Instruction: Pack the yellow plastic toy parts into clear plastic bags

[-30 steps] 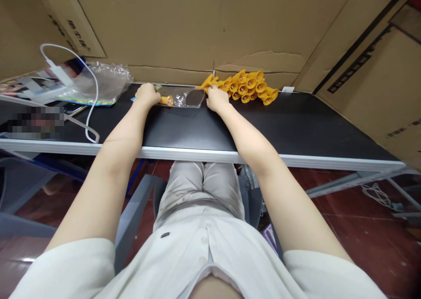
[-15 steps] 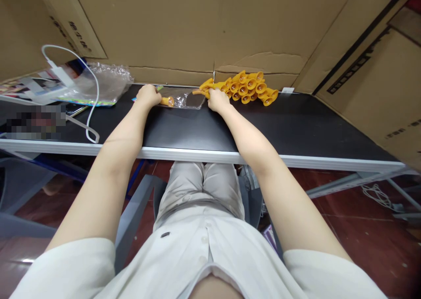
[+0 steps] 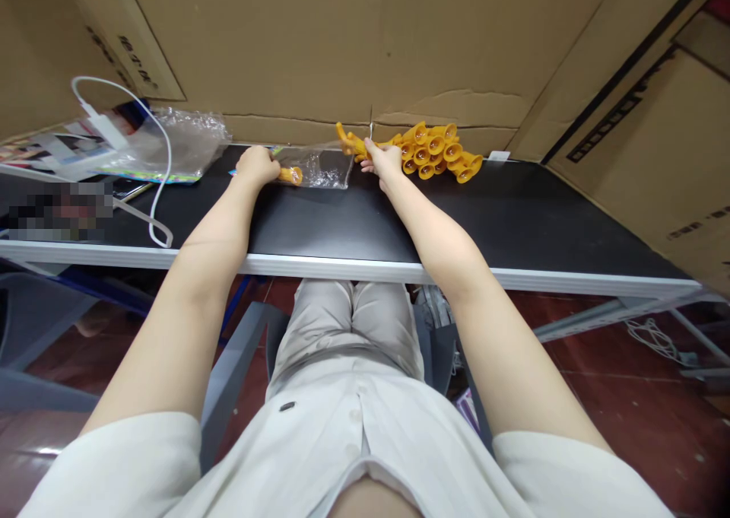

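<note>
My left hand (image 3: 258, 166) is closed on the left end of a clear plastic bag (image 3: 328, 170), which lies flat on the black tabletop. The flared end of a yellow trumpet-shaped piece (image 3: 293, 176) shows beside those fingers, seemingly inside the bag. Just past the bag's right end, my right hand (image 3: 385, 162) pinches a yellow trumpet-shaped piece (image 3: 349, 142). Its thin curved end points up and left, while its other end is hidden by the hand. Behind and right of this hand lies a pile of similar yellow pieces (image 3: 436, 149), flared mouths facing me.
Several clear bags with coloured edges (image 3: 188, 149) lie on the left, near a white cable (image 3: 169, 153) that loops over the tabletop. Cardboard walls (image 3: 319, 46) stand behind and to the right. A pale metal edge (image 3: 342, 267) runs along the table's front.
My right hand has turned and shifted slightly right, with its fingers more visible. The yellow piece's thin end has tilted upward. My left hand stays on the bag.
</note>
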{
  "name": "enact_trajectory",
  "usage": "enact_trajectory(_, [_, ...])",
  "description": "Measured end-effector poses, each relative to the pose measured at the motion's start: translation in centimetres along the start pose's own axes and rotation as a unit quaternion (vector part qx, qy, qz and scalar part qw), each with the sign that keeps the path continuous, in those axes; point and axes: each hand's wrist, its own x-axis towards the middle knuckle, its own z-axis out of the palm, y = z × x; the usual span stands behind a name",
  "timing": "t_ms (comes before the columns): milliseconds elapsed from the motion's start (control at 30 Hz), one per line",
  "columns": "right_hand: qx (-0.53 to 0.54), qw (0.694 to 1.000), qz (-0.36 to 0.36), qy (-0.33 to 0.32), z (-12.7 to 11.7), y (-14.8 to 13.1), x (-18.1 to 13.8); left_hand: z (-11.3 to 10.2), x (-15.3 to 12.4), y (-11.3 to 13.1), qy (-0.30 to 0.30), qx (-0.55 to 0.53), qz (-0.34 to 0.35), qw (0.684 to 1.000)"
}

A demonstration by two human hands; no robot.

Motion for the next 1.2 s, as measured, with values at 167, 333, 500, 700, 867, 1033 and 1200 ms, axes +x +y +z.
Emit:
enact_trajectory(167, [0.113, 0.993, 0.034, 0.009, -0.3, -1.0, -0.5, 0.2, 0.2, -0.1, 0.008, -0.012, -0.006, 1.000])
enact_trajectory(333, [0.154, 0.987, 0.045, -0.015, -0.7, -1.9, -0.9, 0.2, 0.3, -0.3, 0.000, -0.035, -0.011, 0.999])
enact_trajectory(500, [0.139, 0.988, 0.060, -0.006, -0.7, -2.7, -1.0, 0.0, 0.1, -0.1, -0.005, -0.058, -0.025, 0.998])
enact_trajectory(700, [0.142, 0.988, 0.058, -0.030, -0.9, -2.8, -0.8, -0.3, 0.0, -0.3, 0.004, -0.091, -0.050, 0.995])
enact_trajectory(867, [0.057, 0.997, 0.019, -0.040, -1.2, -2.3, 0.0, 0.0, 0.6, -1.0, 0.021, -0.096, -0.060, 0.993])
enact_trajectory(1033, [-0.006, 1.000, -0.007, -0.021, -1.3, -2.0, 0.0, 0.1, 0.6, -1.1, 0.023, -0.086, -0.060, 0.994])
enact_trajectory(1200, [-0.047, 0.997, -0.026, -0.051, -0.8, -1.9, -0.8, -0.1, 0.2, -0.9, 0.008, -0.048, -0.040, 0.998])
